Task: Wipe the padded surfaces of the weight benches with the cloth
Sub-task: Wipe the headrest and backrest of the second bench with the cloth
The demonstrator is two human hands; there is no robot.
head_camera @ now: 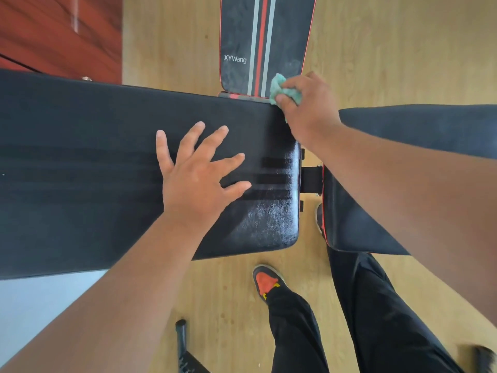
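Note:
A long black padded bench back (88, 168) runs across the view from the left edge to the middle. My left hand (196, 173) lies flat on it, fingers spread, holding nothing. My right hand (306, 109) grips a crumpled green cloth (278, 88) at the pad's far right corner. A second black pad (357, 227) with red piping sits to the right, partly hidden under my right forearm. Beyond, another bench pad (236, 41) with grey and red stripes and the lettering "XYWang" shows smeared marks.
Light wooden floor (403, 49) surrounds the benches. A red-brown wooden panel (59, 33) stands at the top left. My legs in black trousers and an orange-and-black shoe (267, 282) are below the bench. A black metal frame piece (183, 345) lies at the bottom.

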